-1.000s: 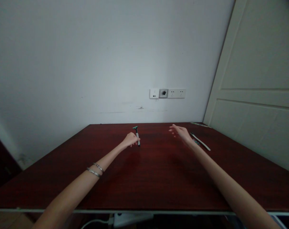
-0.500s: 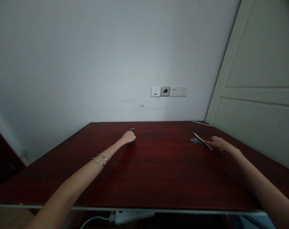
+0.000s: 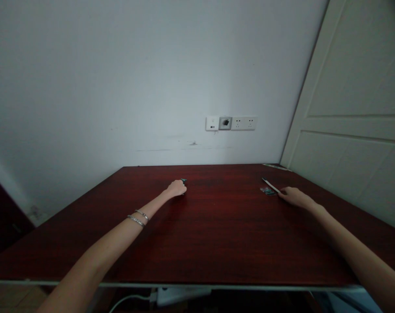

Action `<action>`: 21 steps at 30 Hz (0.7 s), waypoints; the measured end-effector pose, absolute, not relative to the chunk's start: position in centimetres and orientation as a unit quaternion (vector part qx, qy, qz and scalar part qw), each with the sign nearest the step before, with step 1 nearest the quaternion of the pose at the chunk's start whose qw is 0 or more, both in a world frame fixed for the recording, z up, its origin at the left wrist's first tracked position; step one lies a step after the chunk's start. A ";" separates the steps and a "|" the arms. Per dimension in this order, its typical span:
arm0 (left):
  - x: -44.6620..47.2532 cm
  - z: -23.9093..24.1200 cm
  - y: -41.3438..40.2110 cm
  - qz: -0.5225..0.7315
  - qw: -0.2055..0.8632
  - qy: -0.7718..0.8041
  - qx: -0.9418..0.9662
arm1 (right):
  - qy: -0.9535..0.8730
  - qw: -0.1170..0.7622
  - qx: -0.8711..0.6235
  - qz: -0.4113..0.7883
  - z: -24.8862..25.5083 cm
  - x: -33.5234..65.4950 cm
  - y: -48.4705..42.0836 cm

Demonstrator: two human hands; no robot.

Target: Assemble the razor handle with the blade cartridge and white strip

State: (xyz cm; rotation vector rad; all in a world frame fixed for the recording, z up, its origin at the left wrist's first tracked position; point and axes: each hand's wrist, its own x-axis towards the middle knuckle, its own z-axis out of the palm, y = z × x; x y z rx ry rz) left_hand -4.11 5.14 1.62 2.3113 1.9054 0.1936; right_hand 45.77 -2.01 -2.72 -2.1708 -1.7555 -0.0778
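Observation:
My left hand (image 3: 177,188) is closed around a razor (image 3: 183,180) near the middle of the dark red table. Only the razor's dark head shows beyond my fingers; most of its handle is hidden. Farther right, my right hand (image 3: 293,195) pinches the near end of a slim pale tool (image 3: 271,185), which has a narrow dark tip pointing away to the left. I cannot make out its exact kind. Just left of that tool lies a small clear packet (image 3: 268,191) with dark bits in it, close to my right fingertips.
The dark red table (image 3: 213,243) runs back to a white wall with a row of sockets (image 3: 244,123). A pale flat strip (image 3: 277,167) lies at the far right corner, by a panelled door (image 3: 350,161). Below the front edge are a white power strip (image 3: 181,295) and a cable (image 3: 128,298).
My left hand has turned slightly, and less of the razor shows. My right fingers have closed over the near end of the pale tool, which stuck out past them before.

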 end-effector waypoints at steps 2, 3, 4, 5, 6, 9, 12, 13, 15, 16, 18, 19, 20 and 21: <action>-4.1 1.5 5.1 0.060 0.069 0.631 0.771 | -0.643 0.145 -0.752 0.011 -2.8 45.8 -2.0; -4.1 1.5 5.1 0.058 0.069 0.630 0.771 | -0.652 0.134 -0.746 0.023 -2.8 45.9 -1.9; -4.1 1.4 5.1 0.055 0.068 0.630 0.772 | -0.656 0.128 -0.743 0.026 -2.9 45.9 -1.9; -4.1 1.3 5.1 0.052 0.068 0.631 0.771 | -0.659 0.124 -0.741 0.026 -3.0 45.9 -1.9; -4.1 1.3 5.2 0.048 0.069 0.632 0.771 | -0.663 0.119 -0.739 0.024 -3.1 45.9 -1.9; -4.1 1.2 5.2 0.038 0.069 0.634 0.770 | -0.674 0.108 -0.730 0.016 -3.1 45.8 -2.1; -4.1 1.1 5.3 0.032 0.068 0.632 0.771 | -0.681 0.109 -0.724 0.015 -3.0 45.6 -2.2; -4.1 1.1 5.3 0.031 0.067 0.631 0.772 | -0.682 0.111 -0.723 0.016 -3.0 45.5 -2.2; -4.2 1.1 5.4 0.031 0.067 0.630 0.773 | -0.684 0.116 -0.720 0.014 -2.9 45.4 -2.3; -4.2 1.0 5.3 0.031 0.067 0.629 0.774 | -0.686 0.121 -0.718 0.013 -2.9 45.3 -2.4; -4.2 1.0 5.3 0.034 0.068 0.628 0.775 | -0.685 0.135 -0.716 0.015 -2.8 45.1 -2.6; -4.3 0.9 5.3 0.036 0.069 0.627 0.775 | -0.682 0.143 -0.717 0.017 -2.7 45.0 -2.7; -4.3 0.9 5.2 0.037 0.069 0.626 0.776 | -0.679 0.151 -0.719 0.017 -2.6 44.8 -2.8; -4.3 0.9 5.2 0.039 0.070 0.625 0.776 | -0.678 0.157 -0.718 0.017 -2.4 44.7 -3.0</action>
